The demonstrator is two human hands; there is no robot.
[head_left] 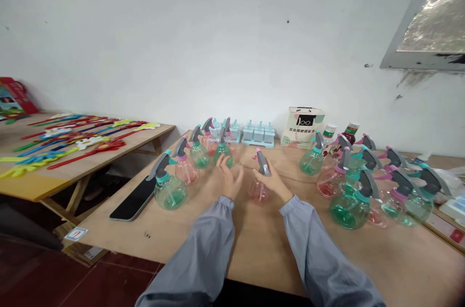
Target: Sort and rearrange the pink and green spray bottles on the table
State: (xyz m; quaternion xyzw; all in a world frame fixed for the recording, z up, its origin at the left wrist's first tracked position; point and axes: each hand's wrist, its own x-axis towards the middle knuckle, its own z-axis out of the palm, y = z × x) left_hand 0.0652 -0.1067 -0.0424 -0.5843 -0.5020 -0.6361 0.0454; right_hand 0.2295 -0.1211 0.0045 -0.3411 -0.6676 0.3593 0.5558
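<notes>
My right hand (273, 178) is wrapped round the neck of a pink spray bottle (257, 191) with a grey and pink trigger head, upright at the middle of the table. To its left my left hand (229, 177) has its fingers apart and holds nothing. Just behind that hand stands a green spray bottle (223, 152). More pink and green bottles are grouped at the left, among them a green spray bottle (170, 193) at the front. Another group stands on the right, with a green spray bottle (349, 207) nearest me.
A black phone (134, 199) lies near the table's left edge. Pale blue popsicle moulds (258, 135) and a printed paper bag (303, 128) stand by the wall. Capped bottles (350, 132) are behind the right group. Colourful plastic hand clappers (87, 142) cover another table at left.
</notes>
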